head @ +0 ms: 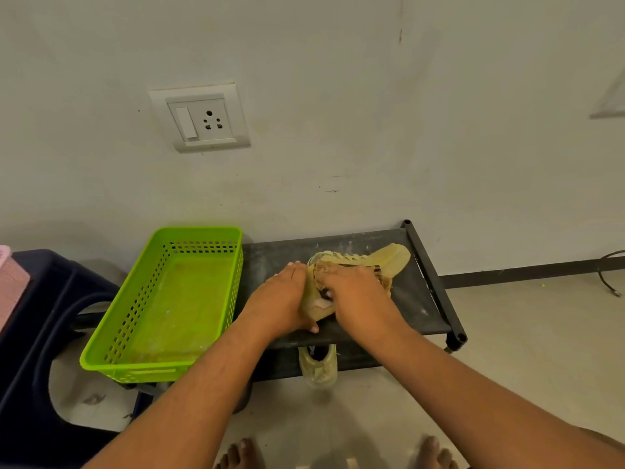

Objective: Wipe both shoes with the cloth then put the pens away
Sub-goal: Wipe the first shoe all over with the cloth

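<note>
A pale yellow shoe (389, 260) lies on the top shelf of a low dark rack (419, 299). My left hand (282, 301) grips the shoe's heel end, thumb below at the near side. My right hand (356, 291) presses a brownish checked cloth (385, 280) onto the middle of the shoe, fingers curled over it. A second pale shoe (319, 365) stands on the rack's lower shelf, partly hidden by the top shelf. No pens are in view.
A green plastic basket (135, 319) with nothing in it rests at the rack's left end. A dark blue stool (33, 333) stands further left. A wall with a socket (203, 120) rises behind. My bare feet (338, 453) are on the floor below.
</note>
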